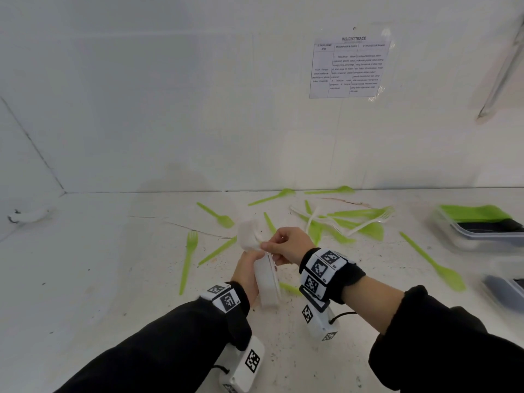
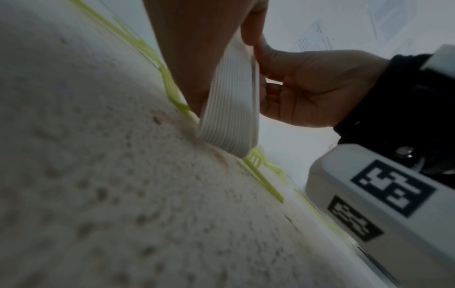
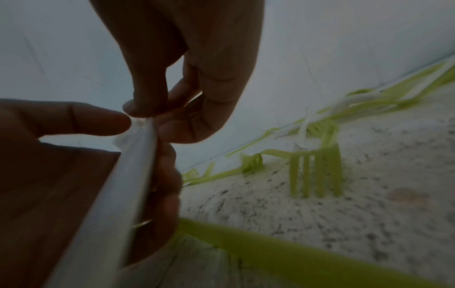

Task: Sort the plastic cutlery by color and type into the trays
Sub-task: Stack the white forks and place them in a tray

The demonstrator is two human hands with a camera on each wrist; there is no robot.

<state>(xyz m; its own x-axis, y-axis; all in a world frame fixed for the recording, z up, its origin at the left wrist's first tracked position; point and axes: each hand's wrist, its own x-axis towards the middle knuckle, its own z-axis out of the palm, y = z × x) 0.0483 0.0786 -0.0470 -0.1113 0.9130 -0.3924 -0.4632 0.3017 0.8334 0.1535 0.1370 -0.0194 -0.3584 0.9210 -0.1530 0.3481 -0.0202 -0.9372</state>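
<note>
Left hand (image 1: 249, 272) grips a white spoon stack (image 1: 265, 282) upright on the tabletop (image 1: 113, 279); right hand (image 1: 286, 245) pinches its top. Left wrist view: ribbed handles squared together. Next, likely carry to trays (image 1: 487, 231).

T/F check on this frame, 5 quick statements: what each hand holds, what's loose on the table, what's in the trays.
1. The left hand grips a stack of white cutlery. True.
2. The right hand rests flat on the table. False: it pinches the top of the white stack.
3. Green forks and spoons lie scattered on the table. True, e.g. a green fork.
4. The far tray on the right holds white cutlery. False: it holds green pieces.
5. Every loose piece is green. False: a white fork lies in the pile.
</note>
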